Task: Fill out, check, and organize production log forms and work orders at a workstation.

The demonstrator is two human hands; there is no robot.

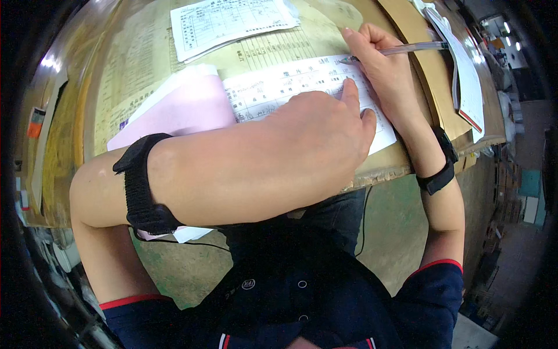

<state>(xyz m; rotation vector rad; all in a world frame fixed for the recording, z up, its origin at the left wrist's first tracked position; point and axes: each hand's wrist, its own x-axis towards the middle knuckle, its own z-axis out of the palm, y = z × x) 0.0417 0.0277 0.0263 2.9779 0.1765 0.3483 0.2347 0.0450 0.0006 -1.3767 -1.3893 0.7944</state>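
Observation:
My right hand [381,70] is closed round a clear-barrelled pen [421,46]. The pen's tip rests at the upper right of a white printed form [270,81] that bears some handwriting. My left forearm lies across the lower part of that form and hides much of it. With its index finger stretched out on the paper and its thumb apart, my left hand [325,119] presses the sheet flat; its other fingers are partly hidden. A pink sheet [180,107], folded back, spreads left of the form.
Another stack of filled-in forms [232,26] lies at the far side of the wooden table [52,192]. Brown cardboard [433,87] and a paper pad [465,87] are at the right. An orange-and-black object [36,122] sits far left. Below, a black cable [365,224] hangs.

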